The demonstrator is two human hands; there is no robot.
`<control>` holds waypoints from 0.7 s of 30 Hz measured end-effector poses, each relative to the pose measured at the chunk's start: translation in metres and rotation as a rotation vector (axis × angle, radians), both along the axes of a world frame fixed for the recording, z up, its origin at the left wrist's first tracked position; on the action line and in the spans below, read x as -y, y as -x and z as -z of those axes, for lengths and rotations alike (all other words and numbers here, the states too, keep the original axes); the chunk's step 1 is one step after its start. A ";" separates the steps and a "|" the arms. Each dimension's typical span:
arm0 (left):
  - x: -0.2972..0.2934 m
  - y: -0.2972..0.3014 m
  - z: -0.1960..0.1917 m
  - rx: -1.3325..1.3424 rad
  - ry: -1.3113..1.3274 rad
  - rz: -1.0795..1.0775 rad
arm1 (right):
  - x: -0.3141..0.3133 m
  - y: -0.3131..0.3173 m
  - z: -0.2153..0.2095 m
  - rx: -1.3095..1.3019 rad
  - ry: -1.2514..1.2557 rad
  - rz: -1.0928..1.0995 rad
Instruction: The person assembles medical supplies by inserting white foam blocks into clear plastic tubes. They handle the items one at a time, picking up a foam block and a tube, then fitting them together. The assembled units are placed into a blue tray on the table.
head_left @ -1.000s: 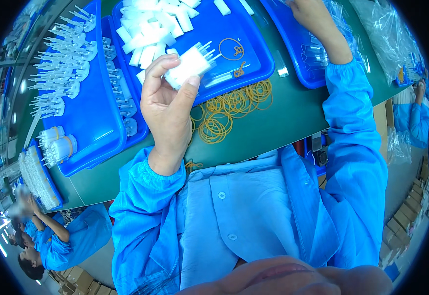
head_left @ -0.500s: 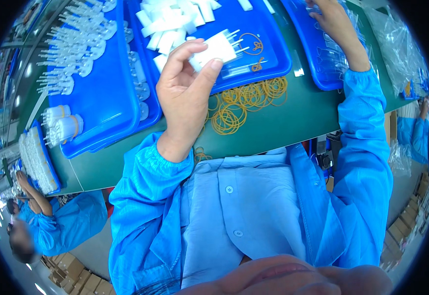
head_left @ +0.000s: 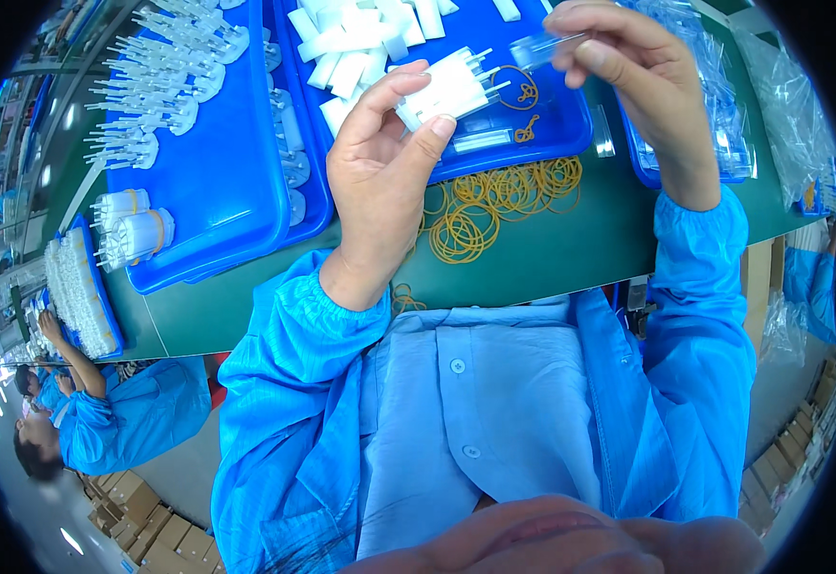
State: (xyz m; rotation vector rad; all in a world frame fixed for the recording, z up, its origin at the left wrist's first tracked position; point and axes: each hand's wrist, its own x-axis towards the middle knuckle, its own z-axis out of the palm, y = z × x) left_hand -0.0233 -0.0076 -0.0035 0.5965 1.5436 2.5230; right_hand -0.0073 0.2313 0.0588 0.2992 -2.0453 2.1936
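My left hand (head_left: 375, 182) is closed on a white foam block (head_left: 442, 91), thumb on the near side and fingers on the far side. Several thin pale rods stick out of the block's right end. Up and to the right, my right hand (head_left: 652, 91) pinches a small clear plastic piece (head_left: 533, 51), slightly blurred, a little apart from the rods. Below both hands lies a blue tray (head_left: 571, 120) with a heap of white foam pieces (head_left: 356, 43) and a few rubber bands (head_left: 526, 129).
Loose yellow rubber bands (head_left: 466, 230) lie on the green table (head_left: 533, 268) before the tray. Left, another blue tray (head_left: 212, 206) carries white pieces with rods; banded rolls (head_left: 140, 234) sit by its corner. Right, a blue tray (head_left: 652, 172) holds clear pieces (head_left: 705, 96). A co-worker (head_left: 131, 411) sits left.
My right hand has come left from the right tray toward the foam block, now with a clear plastic piece in its fingers. My left hand keeps its hold. The view has shifted slightly.
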 end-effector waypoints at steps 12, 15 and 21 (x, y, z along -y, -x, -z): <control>0.002 -0.001 -0.002 0.129 -0.054 0.011 | -0.009 0.005 0.028 0.174 0.190 -0.074; 0.002 -0.001 -0.001 0.084 -0.051 0.006 | -0.009 0.005 0.027 0.198 0.163 -0.070; 0.001 -0.001 -0.002 0.010 0.007 0.010 | -0.012 0.005 0.034 0.011 -0.172 -0.116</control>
